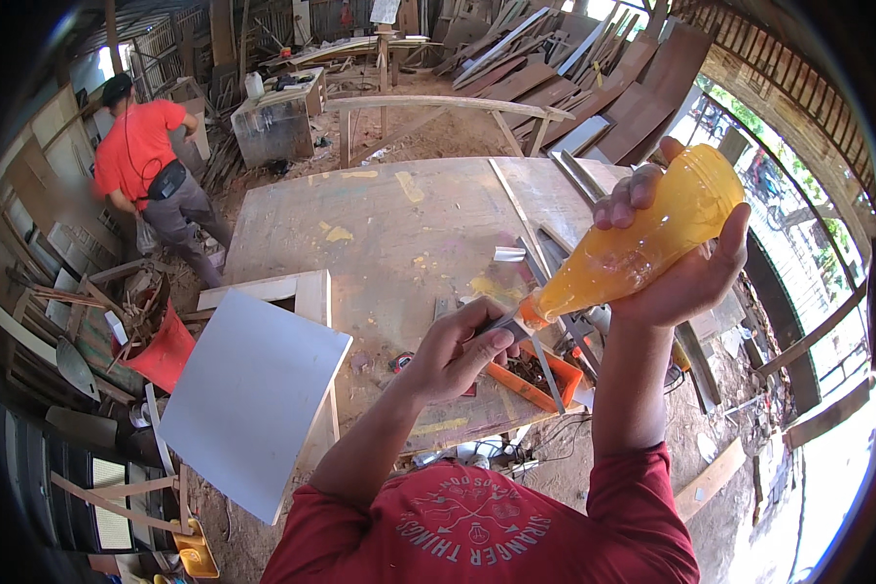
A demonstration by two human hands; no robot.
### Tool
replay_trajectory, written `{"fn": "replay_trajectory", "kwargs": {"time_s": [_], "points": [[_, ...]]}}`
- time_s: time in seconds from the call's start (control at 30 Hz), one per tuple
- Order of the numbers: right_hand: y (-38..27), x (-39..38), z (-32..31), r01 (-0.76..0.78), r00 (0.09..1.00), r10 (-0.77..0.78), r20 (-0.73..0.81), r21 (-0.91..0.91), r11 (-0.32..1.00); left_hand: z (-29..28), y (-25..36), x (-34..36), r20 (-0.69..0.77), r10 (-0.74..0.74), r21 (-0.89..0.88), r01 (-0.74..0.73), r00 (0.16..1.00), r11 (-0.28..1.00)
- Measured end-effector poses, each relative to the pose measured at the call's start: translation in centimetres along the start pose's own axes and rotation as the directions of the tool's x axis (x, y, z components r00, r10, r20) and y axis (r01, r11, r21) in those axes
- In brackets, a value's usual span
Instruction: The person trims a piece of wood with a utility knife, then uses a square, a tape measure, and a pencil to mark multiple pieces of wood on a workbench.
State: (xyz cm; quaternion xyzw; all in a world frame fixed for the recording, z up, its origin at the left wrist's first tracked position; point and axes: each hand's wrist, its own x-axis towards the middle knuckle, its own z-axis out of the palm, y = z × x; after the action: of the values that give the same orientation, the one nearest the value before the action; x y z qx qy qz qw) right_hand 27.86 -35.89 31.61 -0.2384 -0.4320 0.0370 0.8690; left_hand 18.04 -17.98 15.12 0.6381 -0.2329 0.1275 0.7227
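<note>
My right hand (689, 282) grips a yellow-orange plastic bottle (642, 234) from below, its fingers showing on the far side. The bottle is tilted, with its base up to the right and its neck down to the left. At its orange-smeared mouth is a small grey flat piece (512, 328), pinched in the closed fingers of my left hand (453, 352). What kind of thing the grey piece is does not show clearly. Below the bottle's neck, an orange tray (576, 382) with small metal bits sits on the worktable (380, 229).
A white-faced panel on a wooden frame (253, 399) stands at the table's left end. Metal strips (545, 248) lie on the table's right side. Beyond are a sawhorse (448, 101) and leaning boards (642, 97). A person in an orange shirt (138, 146) stands far left, near a red bucket (161, 350).
</note>
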Motion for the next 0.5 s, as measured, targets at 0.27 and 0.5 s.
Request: {"fn": "replay_trajectory", "kwargs": {"time_s": [0.27,0.5], "points": [[0.06,-0.27,0.17,0.030,0.996,-0.022,0.081,-0.099,0.995,0.05,0.03,0.16,0.003,-0.016,-0.017,0.016,1.000,1.000],[-0.51,-0.39,0.64,-0.003,0.981,0.037,0.191,-0.178,0.984,0.11,-0.26,0.29,-0.017,0.006,-0.013,-0.006,1.000,1.000]]}}
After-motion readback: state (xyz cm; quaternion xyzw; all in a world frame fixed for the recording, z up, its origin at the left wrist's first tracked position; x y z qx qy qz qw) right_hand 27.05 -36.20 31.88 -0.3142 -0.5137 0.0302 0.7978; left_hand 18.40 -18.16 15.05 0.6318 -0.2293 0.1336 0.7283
